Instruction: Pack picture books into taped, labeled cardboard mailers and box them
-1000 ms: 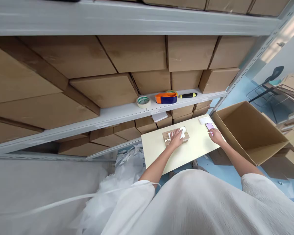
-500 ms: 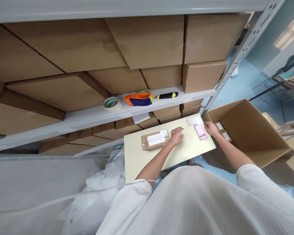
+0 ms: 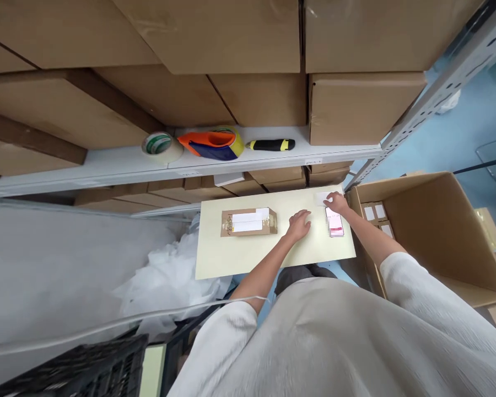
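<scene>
My left hand [image 3: 300, 225] rests on the pale yellow tabletop [image 3: 231, 255], fingers apart and slightly bent, holding nothing. To its left lies a small taped cardboard box [image 3: 228, 229] with a white label [image 3: 248, 221] on top. My right hand [image 3: 337, 203] is at the tabletop's far right corner. Its fingers are pinched at the edge of a white paper slip [image 3: 320, 197], which lies mostly flat. Just below that hand lies a phone [image 3: 335, 222] with a lit pink and white screen.
On the shelf [image 3: 128, 165] ahead sit a tape roll [image 3: 159, 146], an orange and blue tape dispenser [image 3: 210, 144] and a black and yellow utility knife [image 3: 271, 145]. Large cartons [image 3: 240, 36] fill the shelving. An open carton [image 3: 442, 231] with small labelled boxes stands right; white plastic wrap [image 3: 169, 270] lies left.
My right hand has moved left from beside the open carton to the paper slip. The left hand stays on the tabletop. The view has shifted, bringing the shelf closer and a black crate into sight.
</scene>
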The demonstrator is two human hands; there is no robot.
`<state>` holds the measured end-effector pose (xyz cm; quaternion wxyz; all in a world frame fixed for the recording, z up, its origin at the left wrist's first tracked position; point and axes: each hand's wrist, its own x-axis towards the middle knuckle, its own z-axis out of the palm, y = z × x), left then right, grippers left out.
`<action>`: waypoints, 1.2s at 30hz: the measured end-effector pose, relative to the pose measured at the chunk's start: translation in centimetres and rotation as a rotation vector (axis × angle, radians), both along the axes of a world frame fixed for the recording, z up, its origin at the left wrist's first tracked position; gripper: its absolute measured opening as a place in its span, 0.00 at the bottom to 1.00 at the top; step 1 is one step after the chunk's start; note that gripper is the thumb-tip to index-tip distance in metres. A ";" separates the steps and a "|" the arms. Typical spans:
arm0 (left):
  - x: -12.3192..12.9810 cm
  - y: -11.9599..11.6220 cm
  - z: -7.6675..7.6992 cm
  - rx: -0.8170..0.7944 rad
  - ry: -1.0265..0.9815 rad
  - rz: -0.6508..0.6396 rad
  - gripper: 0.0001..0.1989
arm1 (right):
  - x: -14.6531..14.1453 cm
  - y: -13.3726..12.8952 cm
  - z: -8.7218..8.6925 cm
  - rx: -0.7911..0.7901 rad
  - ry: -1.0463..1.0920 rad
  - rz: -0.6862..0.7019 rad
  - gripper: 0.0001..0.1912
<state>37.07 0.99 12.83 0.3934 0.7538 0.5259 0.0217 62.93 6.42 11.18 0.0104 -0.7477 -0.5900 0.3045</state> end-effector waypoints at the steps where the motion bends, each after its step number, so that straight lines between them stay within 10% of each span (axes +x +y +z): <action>1: 0.1 0.0 -0.2 -0.006 -0.005 0.011 0.27 | -0.3 0.6 -0.6 -0.013 -0.004 0.009 0.15; 17: 0.1 -0.4 -3.0 -0.067 -0.032 0.087 0.28 | -0.7 2.7 -5.7 -0.008 -0.097 0.068 0.13; 28: 0.0 0.4 -3.4 -0.088 -0.063 0.127 0.25 | -0.3 3.1 -4.1 -0.032 -0.074 0.078 0.09; 36: 4.6 4.1 -3.2 -0.218 -0.324 0.397 0.15 | 0.9 1.8 -0.6 0.054 0.039 0.028 0.10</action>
